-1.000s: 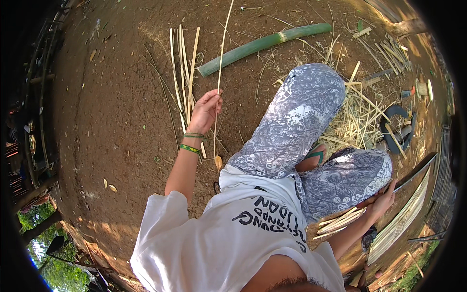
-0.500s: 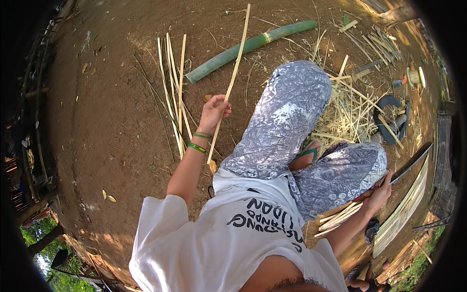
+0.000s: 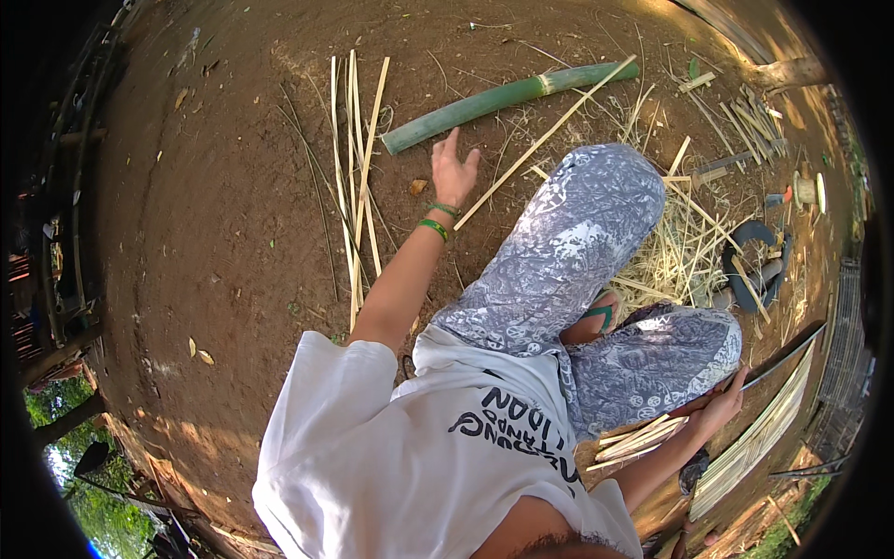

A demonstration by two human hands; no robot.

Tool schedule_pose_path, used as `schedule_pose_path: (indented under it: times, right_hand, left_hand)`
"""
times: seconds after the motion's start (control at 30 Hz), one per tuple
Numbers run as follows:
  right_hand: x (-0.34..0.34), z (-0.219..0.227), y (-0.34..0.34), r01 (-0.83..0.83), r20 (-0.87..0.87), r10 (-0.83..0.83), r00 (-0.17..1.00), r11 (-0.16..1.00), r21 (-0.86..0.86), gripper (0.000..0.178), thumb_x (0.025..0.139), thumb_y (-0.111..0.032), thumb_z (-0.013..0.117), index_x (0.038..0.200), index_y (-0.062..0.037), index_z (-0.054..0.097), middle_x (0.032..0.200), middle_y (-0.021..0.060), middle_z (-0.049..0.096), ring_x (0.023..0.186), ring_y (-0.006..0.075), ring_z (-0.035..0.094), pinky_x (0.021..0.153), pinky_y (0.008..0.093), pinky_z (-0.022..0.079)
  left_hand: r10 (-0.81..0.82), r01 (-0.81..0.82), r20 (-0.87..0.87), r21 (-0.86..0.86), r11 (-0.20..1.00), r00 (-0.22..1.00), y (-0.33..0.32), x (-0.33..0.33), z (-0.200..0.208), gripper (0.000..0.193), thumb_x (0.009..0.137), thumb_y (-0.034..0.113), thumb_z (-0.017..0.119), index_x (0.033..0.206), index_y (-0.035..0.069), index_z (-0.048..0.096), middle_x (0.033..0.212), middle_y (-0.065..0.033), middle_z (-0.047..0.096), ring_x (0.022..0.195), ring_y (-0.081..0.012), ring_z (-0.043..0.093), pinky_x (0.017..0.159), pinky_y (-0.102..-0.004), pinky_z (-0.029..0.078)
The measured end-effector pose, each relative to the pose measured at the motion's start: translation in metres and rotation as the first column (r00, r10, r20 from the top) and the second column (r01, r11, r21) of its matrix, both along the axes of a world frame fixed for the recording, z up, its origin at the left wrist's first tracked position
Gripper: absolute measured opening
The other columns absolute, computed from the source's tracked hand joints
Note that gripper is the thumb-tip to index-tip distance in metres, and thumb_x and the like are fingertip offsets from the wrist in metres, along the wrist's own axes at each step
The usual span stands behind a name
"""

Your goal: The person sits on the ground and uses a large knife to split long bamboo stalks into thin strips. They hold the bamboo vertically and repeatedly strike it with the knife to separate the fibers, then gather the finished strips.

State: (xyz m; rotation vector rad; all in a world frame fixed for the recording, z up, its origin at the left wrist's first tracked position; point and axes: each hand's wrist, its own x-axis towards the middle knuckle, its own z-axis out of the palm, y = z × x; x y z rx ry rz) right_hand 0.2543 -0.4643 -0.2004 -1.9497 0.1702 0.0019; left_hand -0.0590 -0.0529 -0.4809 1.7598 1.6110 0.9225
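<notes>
My left hand [image 3: 454, 172] is open over the dirt, fingers apart and nothing in them, just below the near end of a green bamboo pole [image 3: 466, 116]. Right of it, a pale bamboo strip [image 3: 540, 149] lies slanted, its far end crossing the pole. Several more pale strips [image 3: 365, 168] lie lengthwise left of the hand. At the lower right, beside my bent knee, my right hand [image 3: 723, 408] is closed round the handle of a long dark-bladed machete [image 3: 787, 356]. The blade points up and to the right; most of the grip is hidden by my fingers.
Shavings [image 3: 684, 247] are heaped beyond my legs, next to a dark sandal [image 3: 745, 265]. A spool [image 3: 808, 192] stands at the far right. Short strips [image 3: 638, 442] and a long bundle of strips [image 3: 754, 433] lie around my right arm.
My left hand has let go of the strip it held upright and moved slightly right. The strip now lies slanted across the pole. My right hand still grips the machete.
</notes>
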Motion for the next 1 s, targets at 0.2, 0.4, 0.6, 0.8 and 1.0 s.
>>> schedule_pose_path:
  times: [0.2,0.4,0.6,0.8,1.0]
  right_hand:
    - [-0.005,0.003,0.001,0.035,-0.012,-0.036,0.999,0.996,-0.08,0.041,0.092,-0.041,0.07,0.089,-0.0024,0.059,0.066,-0.0033,0.047,0.049,0.0052,0.039,0.042,0.0236,0.028]
    - [0.005,0.004,0.001,0.005,-0.02,-0.006,1.0,0.997,-0.074,0.04,0.094,-0.041,0.068,0.076,-0.0094,0.051,0.062,-0.0036,0.044,0.047,0.0048,0.037,0.04,0.0242,0.027]
    - [-0.013,0.015,0.021,-0.005,0.021,0.006,1.0,0.999,-0.043,0.039,0.096,-0.037,0.066,0.073,-0.0101,0.05,0.059,-0.0039,0.044,0.043,0.0045,0.035,0.035,0.0246,0.023]
    - [-0.017,0.014,0.026,0.016,0.03,-0.014,0.999,0.998,-0.057,0.04,0.097,-0.037,0.065,0.071,-0.0099,0.05,0.058,-0.0034,0.045,0.043,0.005,0.036,0.036,0.0255,0.024]
    - [-0.009,0.012,0.015,-0.004,0.006,0.005,1.0,0.997,-0.076,0.045,0.097,-0.039,0.065,0.066,-0.0102,0.049,0.059,-0.0021,0.044,0.044,0.0073,0.035,0.038,0.0265,0.025]
  left_hand:
    - [0.467,-0.54,-0.552,0.035,0.841,0.691,-0.027,-0.17,-0.068,0.072,0.085,0.029,0.073,0.144,0.005,0.04,0.141,-0.023,0.039,0.131,-0.0401,0.037,0.102,-0.0529,0.04]
    - [0.31,-0.437,-0.563,-0.102,0.894,0.766,-0.052,-0.234,-0.076,0.053,0.087,0.034,0.072,0.129,0.008,0.056,0.128,-0.0178,0.047,0.115,-0.0384,0.052,0.094,-0.0475,0.049]
    - [0.309,-0.361,-0.553,0.014,0.932,0.774,-0.055,-0.229,-0.08,0.03,0.091,0.025,0.067,0.113,0.005,0.064,0.114,-0.0184,0.057,0.103,-0.0372,0.059,0.087,-0.0478,0.051]
    - [0.419,-0.44,-0.297,-0.004,0.898,0.858,-0.046,-0.228,-0.089,0.019,0.091,0.015,0.065,0.104,0.002,0.069,0.102,-0.0181,0.064,0.086,-0.0368,0.065,0.077,-0.047,0.051]
    - [0.451,-0.525,-0.341,-0.163,0.836,0.824,-0.044,-0.234,-0.09,0.055,0.086,0.037,0.074,0.126,0.003,0.058,0.117,-0.0188,0.056,0.107,-0.0379,0.057,0.09,-0.0472,0.049]
